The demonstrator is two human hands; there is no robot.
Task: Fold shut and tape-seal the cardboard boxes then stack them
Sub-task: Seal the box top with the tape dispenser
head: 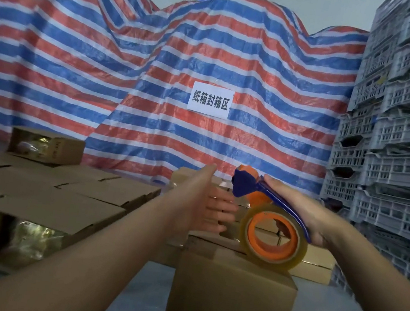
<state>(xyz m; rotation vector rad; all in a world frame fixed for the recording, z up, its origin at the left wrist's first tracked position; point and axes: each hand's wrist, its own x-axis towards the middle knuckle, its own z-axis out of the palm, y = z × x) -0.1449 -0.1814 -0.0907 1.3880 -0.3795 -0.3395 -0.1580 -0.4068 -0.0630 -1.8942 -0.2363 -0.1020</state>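
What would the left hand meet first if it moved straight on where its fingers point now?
Probably the tape dispenser held in the right hand; the left hand points its straight fingers toward it, though depth is unclear.

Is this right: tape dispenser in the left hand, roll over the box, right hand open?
Not quite. The head view shows the tape dispenser gripped in the right hand, roll over the box. The left hand is the open one, fingers straight.
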